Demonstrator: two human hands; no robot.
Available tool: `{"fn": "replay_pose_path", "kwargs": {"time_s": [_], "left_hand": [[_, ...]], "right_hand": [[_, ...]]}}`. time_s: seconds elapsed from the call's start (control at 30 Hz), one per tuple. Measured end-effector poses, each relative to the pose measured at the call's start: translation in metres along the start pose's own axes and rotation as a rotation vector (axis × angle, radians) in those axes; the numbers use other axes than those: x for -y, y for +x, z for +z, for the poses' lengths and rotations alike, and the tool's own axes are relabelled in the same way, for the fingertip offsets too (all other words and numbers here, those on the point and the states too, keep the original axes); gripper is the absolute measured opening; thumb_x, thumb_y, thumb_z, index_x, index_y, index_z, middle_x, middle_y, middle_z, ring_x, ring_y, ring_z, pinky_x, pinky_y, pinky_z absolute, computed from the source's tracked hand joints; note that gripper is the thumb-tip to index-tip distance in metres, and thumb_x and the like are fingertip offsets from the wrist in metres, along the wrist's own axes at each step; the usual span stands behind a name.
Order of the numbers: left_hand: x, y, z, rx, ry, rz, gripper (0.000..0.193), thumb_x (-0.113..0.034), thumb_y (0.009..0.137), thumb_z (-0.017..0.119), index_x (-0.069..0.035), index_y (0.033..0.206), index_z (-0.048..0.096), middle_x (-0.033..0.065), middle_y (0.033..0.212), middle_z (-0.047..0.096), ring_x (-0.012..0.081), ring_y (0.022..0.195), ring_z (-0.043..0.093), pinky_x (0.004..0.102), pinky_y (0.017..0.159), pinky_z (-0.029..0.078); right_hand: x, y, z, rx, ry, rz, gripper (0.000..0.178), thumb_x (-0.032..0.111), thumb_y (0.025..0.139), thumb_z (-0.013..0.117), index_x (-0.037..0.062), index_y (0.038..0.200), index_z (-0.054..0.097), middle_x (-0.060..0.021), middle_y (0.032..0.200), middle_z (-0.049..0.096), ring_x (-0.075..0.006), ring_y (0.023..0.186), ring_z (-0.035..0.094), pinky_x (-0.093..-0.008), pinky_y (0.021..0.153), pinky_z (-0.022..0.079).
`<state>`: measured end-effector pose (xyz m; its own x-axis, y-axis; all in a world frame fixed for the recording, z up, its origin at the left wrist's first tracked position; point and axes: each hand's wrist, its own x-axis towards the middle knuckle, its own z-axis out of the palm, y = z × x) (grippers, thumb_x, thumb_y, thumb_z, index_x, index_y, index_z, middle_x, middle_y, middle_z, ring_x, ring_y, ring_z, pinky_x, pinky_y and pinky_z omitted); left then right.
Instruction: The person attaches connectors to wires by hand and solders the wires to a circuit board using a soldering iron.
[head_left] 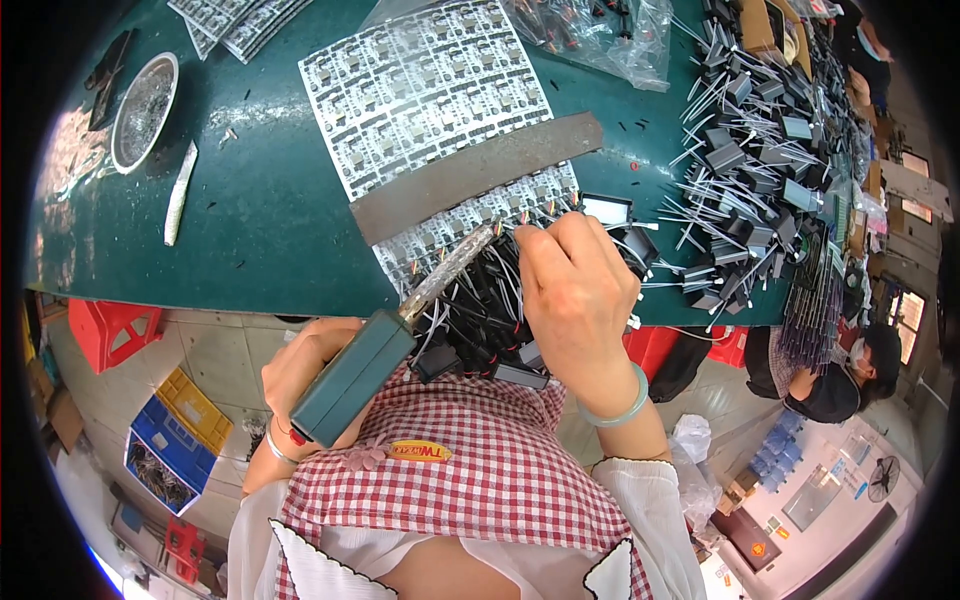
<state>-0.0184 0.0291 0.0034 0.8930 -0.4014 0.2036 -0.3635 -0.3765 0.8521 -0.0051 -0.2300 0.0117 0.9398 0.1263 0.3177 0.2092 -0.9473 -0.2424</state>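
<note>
My left hand (300, 365) is closed round the dark green handle of a soldering iron (355, 378). Its metal barrel points up and right, with the tip at the near edge of a panel of small white circuit boards (420, 70). Beside that tip, my right hand (580, 285) pinches a thin wire at the panel's edge; the fingertips partly hide it. A flat grey-brown metal bar (480, 172) lies across the panel. Below the panel's edge hang several black parts with wires (475, 310), close to my apron.
A large heap of black box-shaped parts with white leads (740, 170) covers the right of the green table (270, 180). A round metal bowl (146, 112) and a white strip (180, 195) lie left. A plastic bag (600, 40) is at the back; another person (840, 375) sits right.
</note>
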Motion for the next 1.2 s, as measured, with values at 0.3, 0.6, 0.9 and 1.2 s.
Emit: {"fn": "replay_pose_path", "kwargs": {"time_s": [0.3, 0.6, 0.9, 1.2], "left_hand": [[0.0025, 0.0013, 0.0029, 0.012, -0.012, -0.015, 0.019, 0.005, 0.074, 0.074, 0.009, 0.091, 0.067, 0.0201, 0.09, 0.069, 0.0307, 0.077, 0.072, 0.0335, 0.065, 0.057], [0.0045, 0.0027, 0.0058, 0.019, 0.006, 0.025, 0.018, 0.007, 0.071, 0.074, 0.008, 0.088, 0.067, 0.018, 0.086, 0.067, 0.0307, 0.074, 0.07, 0.0339, 0.062, 0.055], [0.0005, 0.0026, 0.0025, 0.0, 0.03, 0.05, 0.016, 0.007, 0.072, 0.075, 0.007, 0.086, 0.066, 0.0183, 0.084, 0.066, 0.0306, 0.071, 0.069, 0.0337, 0.059, 0.053], [-0.0022, 0.0021, -0.0004, 0.02, -0.002, -0.015, 0.021, 0.005, 0.074, 0.075, 0.009, 0.093, 0.067, 0.0194, 0.088, 0.068, 0.0285, 0.073, 0.07, 0.0329, 0.063, 0.054]], "right_hand": [[0.0028, 0.0001, -0.0037, 0.036, 0.066, 0.083, 0.019, -0.006, 0.072, 0.076, 0.0038, 0.087, 0.07, -0.0061, 0.075, 0.053, -0.0229, 0.069, 0.058, -0.0354, 0.058, 0.046], [0.0003, -0.0004, -0.001, 0.003, 0.048, 0.027, 0.017, 0.001, 0.067, 0.069, 0.004, 0.084, 0.067, -0.0057, 0.075, 0.048, -0.0206, 0.072, 0.058, -0.0323, 0.053, 0.046], [-0.0009, -0.0008, 0.0006, -0.002, 0.043, 0.021, 0.016, 0.001, 0.068, 0.069, 0.0038, 0.083, 0.067, -0.0056, 0.075, 0.048, -0.0204, 0.072, 0.057, -0.0322, 0.052, 0.046], [-0.0004, -0.0003, 0.0015, -0.007, 0.036, 0.02, 0.014, 0.001, 0.069, 0.068, 0.0033, 0.082, 0.066, -0.006, 0.075, 0.048, -0.0204, 0.071, 0.057, -0.0322, 0.052, 0.046]]}}
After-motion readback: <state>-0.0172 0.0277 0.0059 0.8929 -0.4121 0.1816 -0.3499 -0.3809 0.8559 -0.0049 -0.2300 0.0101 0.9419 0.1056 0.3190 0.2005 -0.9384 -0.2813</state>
